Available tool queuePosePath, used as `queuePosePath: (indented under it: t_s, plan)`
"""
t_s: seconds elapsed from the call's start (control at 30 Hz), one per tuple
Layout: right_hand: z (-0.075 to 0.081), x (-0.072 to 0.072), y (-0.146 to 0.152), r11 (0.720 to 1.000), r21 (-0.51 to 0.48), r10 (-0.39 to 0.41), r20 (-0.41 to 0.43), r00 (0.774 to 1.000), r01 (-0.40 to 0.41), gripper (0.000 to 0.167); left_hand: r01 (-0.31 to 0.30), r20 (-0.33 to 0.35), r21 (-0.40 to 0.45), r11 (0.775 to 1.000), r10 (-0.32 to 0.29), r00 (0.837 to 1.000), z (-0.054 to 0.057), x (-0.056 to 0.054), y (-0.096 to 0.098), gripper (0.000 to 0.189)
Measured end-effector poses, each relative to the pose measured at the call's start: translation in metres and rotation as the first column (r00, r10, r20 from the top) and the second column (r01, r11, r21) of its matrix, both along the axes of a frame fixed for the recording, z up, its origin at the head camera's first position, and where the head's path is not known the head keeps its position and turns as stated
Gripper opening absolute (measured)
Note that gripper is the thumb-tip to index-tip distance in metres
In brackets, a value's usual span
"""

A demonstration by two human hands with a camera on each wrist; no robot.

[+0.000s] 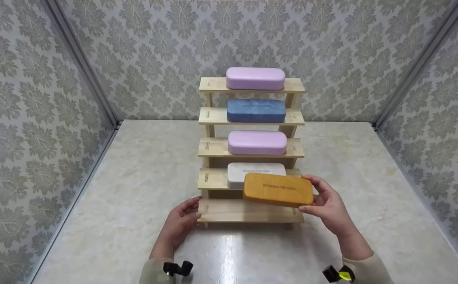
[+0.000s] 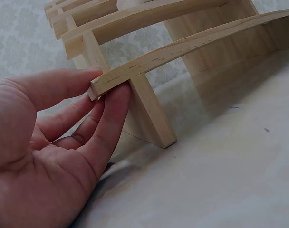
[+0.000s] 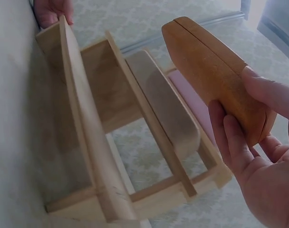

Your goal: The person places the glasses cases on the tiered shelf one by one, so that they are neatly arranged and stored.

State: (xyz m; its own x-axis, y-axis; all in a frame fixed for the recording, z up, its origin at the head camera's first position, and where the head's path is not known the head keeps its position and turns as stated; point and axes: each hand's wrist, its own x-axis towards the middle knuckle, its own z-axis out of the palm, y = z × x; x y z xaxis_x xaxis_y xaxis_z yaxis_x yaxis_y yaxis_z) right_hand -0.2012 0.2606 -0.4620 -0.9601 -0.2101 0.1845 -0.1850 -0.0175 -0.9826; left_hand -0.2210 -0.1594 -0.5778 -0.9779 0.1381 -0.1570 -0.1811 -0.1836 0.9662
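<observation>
My right hand (image 1: 329, 205) grips the right end of an orange-brown glasses case (image 1: 278, 190) with dark lettering. In the head view the case hangs above the bottom step, in front of a white glasses case (image 1: 234, 177). In the right wrist view, thumb and fingers clasp one end of the orange-brown case (image 3: 206, 71), and a seam runs along its side. My left hand (image 1: 179, 223) pinches the left end of the bottom step of a wooden stepped rack (image 1: 229, 211). The left wrist view shows the thumb above that board (image 2: 149, 61) and fingers below it.
Higher steps of the rack carry a pink case (image 1: 257, 142), a blue case (image 1: 256, 111) and another pink case (image 1: 255, 78) at the top. The rack stands on a pale marbled table (image 1: 142, 165). Patterned wall panels (image 1: 173, 47) enclose the back and sides.
</observation>
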Motion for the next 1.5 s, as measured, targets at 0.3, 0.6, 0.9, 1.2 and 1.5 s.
queuePosePath:
  t_s: [0.3,0.6,0.9,1.2,1.5]
  plan:
    - [-0.015,-0.002,-0.016,0.995,0.048,0.082,0.043,0.996,-0.084,0.081,-0.011,0.022,-0.007,1.0,0.012,1.0,0.0,-0.002,0.001,0.06]
    - [-0.032,-0.006,-0.026,0.991,0.054,0.115,0.12,0.986,-0.122,0.083,-0.014,0.031,0.005,1.0,0.014,0.999,0.0,-0.001,0.001,0.061]
    - [-0.044,-0.01,-0.033,0.988,0.071,0.124,0.148,0.981,-0.135,0.082,-0.002,0.028,0.03,1.0,0.001,1.0,0.002,0.0,0.002,0.062]
    - [-0.05,-0.011,-0.037,0.986,0.094,0.125,0.142,0.982,-0.14,0.082,0.022,-0.004,0.045,0.999,-0.022,1.0,0.001,0.0,0.001,0.062]
    - [-0.053,-0.013,-0.037,0.982,0.125,0.122,0.148,0.981,-0.141,0.083,0.03,-0.012,0.008,1.0,-0.03,0.999,0.0,0.0,0.0,0.063]
